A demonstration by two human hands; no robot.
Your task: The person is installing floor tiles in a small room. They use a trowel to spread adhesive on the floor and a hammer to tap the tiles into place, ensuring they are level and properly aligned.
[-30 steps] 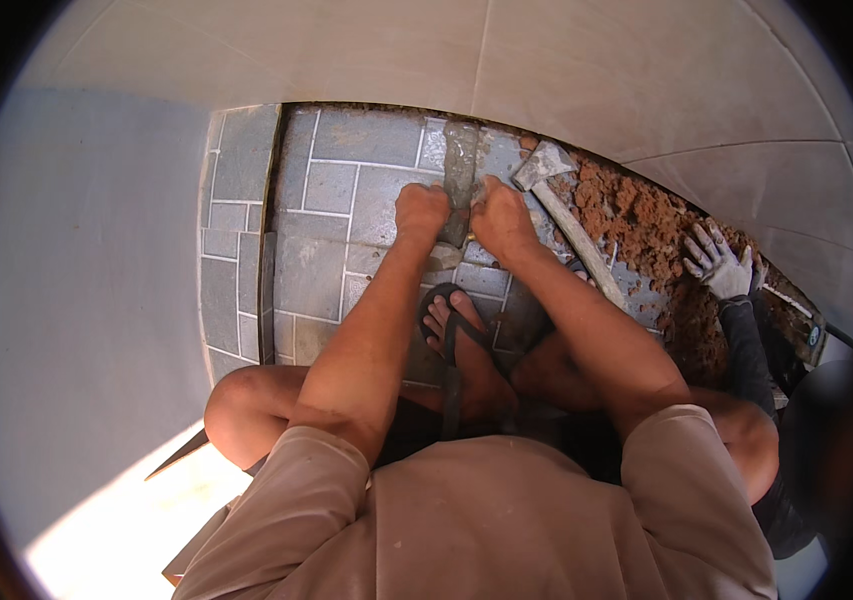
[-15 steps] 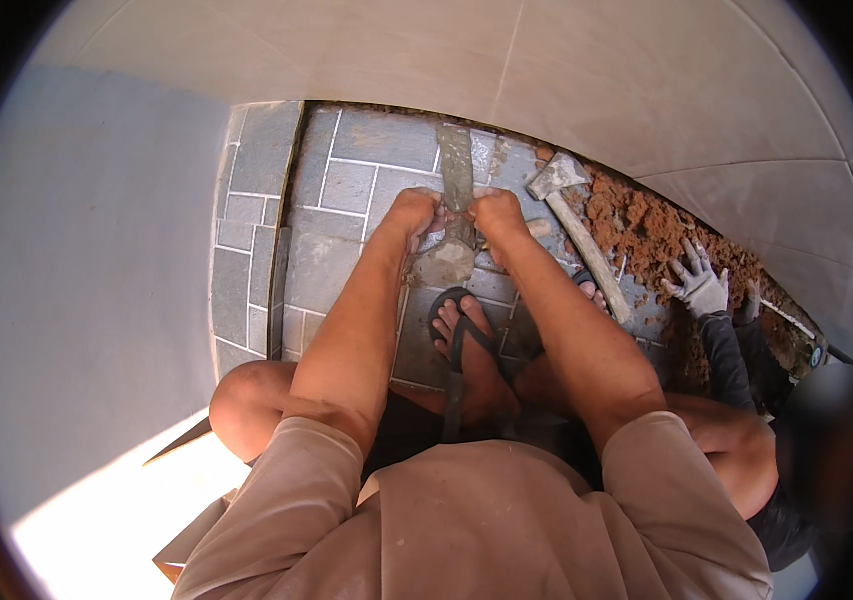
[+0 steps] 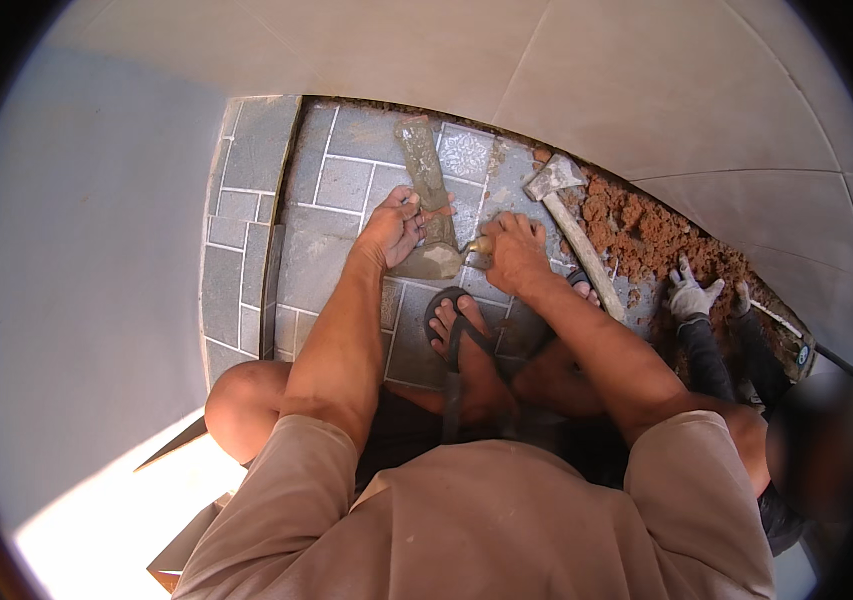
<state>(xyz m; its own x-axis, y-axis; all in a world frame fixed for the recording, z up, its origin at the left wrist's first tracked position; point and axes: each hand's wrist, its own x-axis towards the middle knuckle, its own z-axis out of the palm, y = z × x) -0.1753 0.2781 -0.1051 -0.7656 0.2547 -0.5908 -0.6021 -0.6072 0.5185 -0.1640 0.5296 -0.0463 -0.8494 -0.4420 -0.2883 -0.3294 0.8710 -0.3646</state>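
Note:
A long narrow strip coated in wet grey mortar [image 3: 420, 160] lies tilted over the grey paving, a bit of reddish edge showing partway along it. My left hand [image 3: 393, 228] is closed at the strip's left side, fingers and thumb gripping its edge. My right hand [image 3: 518, 250] is wrapped around the short wooden handle of a trowel [image 3: 477, 245]; only the handle's front end and thin metal neck show. The neck points to a mortar-smeared patch [image 3: 431, 263] near the strip's lower end, and I cannot tell blade from mortar there.
A hammer-like tool with a wooden handle [image 3: 586, 250] lies right of my hand. Beyond it is loose reddish soil [image 3: 636, 228], where a co-worker's gloved hand [image 3: 691, 297] rests. Walls border the paving [image 3: 341, 185]. My sandalled foot [image 3: 461, 325] stands close below.
My right hand has left the strip, moved right and closed on the trowel handle. The strip's upper end has swung left with my left hand. The co-worker's gloved hand has shifted slightly nearer.

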